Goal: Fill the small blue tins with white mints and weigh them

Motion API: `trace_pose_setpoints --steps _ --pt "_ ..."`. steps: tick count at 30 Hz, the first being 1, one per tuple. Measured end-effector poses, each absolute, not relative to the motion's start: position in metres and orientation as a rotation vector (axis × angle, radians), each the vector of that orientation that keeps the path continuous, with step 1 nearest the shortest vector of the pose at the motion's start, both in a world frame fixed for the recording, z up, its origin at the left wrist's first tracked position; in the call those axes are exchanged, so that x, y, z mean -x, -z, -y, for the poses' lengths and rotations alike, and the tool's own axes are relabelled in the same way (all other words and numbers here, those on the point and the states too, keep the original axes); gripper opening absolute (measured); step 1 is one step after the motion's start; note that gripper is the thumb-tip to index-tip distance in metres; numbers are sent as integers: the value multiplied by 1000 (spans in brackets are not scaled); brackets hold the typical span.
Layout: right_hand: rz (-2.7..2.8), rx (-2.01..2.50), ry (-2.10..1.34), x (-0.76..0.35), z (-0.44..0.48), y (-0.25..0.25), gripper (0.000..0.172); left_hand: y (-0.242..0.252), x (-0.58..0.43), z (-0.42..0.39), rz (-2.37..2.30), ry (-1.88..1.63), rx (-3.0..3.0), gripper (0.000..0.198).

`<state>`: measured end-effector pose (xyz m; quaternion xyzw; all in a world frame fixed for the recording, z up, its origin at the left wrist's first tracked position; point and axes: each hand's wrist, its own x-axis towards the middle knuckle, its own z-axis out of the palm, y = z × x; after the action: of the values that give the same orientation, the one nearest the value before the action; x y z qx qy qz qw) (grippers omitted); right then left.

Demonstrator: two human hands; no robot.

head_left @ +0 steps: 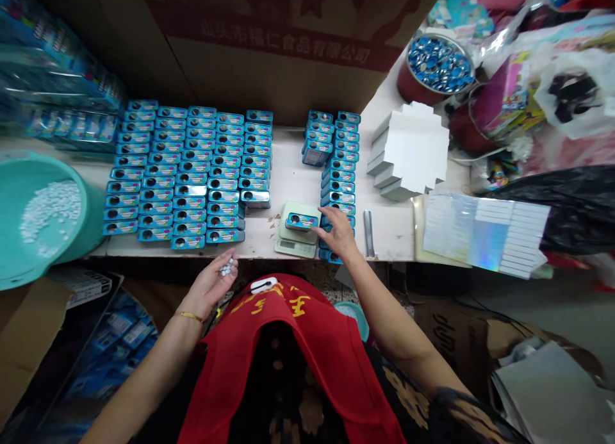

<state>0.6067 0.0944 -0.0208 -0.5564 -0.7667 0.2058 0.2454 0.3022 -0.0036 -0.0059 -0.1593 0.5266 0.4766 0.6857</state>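
My left hand (211, 282), palm up with fingers curled, holds several small white pellets (227, 266) just off the table's front edge. A blue tin with a dark round opening (301, 221) rests on a pale green kitchen scale (283, 246). Around the right end of this tin, my right hand (337, 231) has its thumb and forefinger apart; the thumb is at the tin's corner. Beneath and behind that hand runs a column of similar blue tins (342, 176). More blue tins (195, 175) stand in rows to the left of the scale.
A turquoise basin (89, 207) of white pellets stands at the left. Metal tweezers (368, 234), stacked white card trays (408, 150) and sticker sheets (485, 232) lie to the right. A pot (408, 79) holds blue-and-silver lids. A large carton (269, 79) forms the back.
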Motion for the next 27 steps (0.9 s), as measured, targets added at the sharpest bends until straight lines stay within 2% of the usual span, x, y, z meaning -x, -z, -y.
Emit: trace_pose_setpoints --steps 3,7,11,16,21,27 --pt "2190 1470 -631 -596 -96 33 51 6 -309 0 -1162 -1034 350 22" --pt "2248 1436 -695 -582 -98 44 44 4 -324 -11 -1119 -985 317 16" --pt "2362 1470 -547 -567 -87 14 40 4 -336 -24 -1101 -965 305 14" --pt "2612 1314 -340 -547 -65 -42 46 0 -355 -42 -1038 -943 299 16" --pt "2672 1333 -243 -549 -66 -44 44 -7 -370 -54 -1025 -886 260 24" --pt "2723 1288 -82 -551 -61 -55 43 -7 -374 -54 -1038 -900 275 20"
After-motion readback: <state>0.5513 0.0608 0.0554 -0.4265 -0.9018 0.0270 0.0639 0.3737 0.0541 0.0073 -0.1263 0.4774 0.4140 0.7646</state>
